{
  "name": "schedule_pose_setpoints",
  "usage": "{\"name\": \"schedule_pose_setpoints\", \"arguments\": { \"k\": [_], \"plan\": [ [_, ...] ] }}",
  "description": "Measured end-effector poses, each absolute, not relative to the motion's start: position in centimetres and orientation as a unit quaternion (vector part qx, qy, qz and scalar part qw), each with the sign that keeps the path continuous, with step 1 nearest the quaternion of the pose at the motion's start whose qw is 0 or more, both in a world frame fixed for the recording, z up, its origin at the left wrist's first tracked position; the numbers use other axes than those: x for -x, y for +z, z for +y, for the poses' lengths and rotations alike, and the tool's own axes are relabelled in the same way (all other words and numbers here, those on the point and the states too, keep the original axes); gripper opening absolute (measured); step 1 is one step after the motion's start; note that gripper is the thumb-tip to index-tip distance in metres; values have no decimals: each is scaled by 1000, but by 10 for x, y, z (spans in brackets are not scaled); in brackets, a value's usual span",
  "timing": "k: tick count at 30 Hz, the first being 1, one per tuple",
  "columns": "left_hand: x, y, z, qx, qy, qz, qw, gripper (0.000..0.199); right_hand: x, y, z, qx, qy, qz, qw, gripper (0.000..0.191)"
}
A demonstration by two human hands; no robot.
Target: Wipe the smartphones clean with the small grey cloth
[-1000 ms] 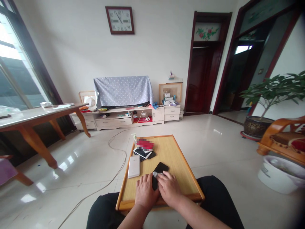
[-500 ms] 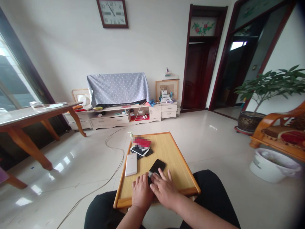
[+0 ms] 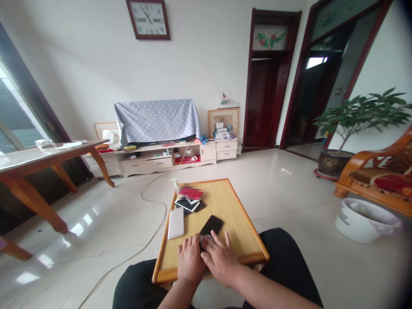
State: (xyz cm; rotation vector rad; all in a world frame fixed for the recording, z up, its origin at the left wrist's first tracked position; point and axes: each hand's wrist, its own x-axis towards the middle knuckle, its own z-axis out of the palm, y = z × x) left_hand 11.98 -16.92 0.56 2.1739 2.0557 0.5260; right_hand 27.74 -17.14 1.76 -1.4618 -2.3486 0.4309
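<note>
A black smartphone lies flat, screen up, at the near part of the small wooden table. My left hand is closed at the phone's near-left end, its fingers bent along the edge. My right hand leans over the near end of the screen. Its index and middle fingers press down a small, crumpled, grey-white cloth, while the other fingers stick out. The phone's near end is hidden under both hands. To the left lies a silver-white phone, back side up.
Behind it, more phones are piled with a red, partly pixelated item on top. A clear pump bottle stands at the table's far-left corner. A cable runs over the floor; a white bucket stands right.
My right fingers and the cloth have shifted slightly on the near end of the black phone. My left hand stays in place. The whole view has moved a little.
</note>
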Motion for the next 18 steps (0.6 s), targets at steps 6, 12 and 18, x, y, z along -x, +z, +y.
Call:
{"name": "schedule_pose_setpoints", "arguments": {
  "k": [6, 12, 18],
  "plan": [
    [-123, 13, -171, -709, 170, 682, 57, 54, -291, 24, -150, 609, 138, -766, 150, 59],
    [-122, 11, -170, -711, 172, 680, 54, 46, -278, 13, -168, 561, 141, -798, 167, 58],
    [-122, 13, -172, -712, 172, 679, 50, 51, -292, 20, -146, 614, 132, -765, 145, 58]
  ]
}}
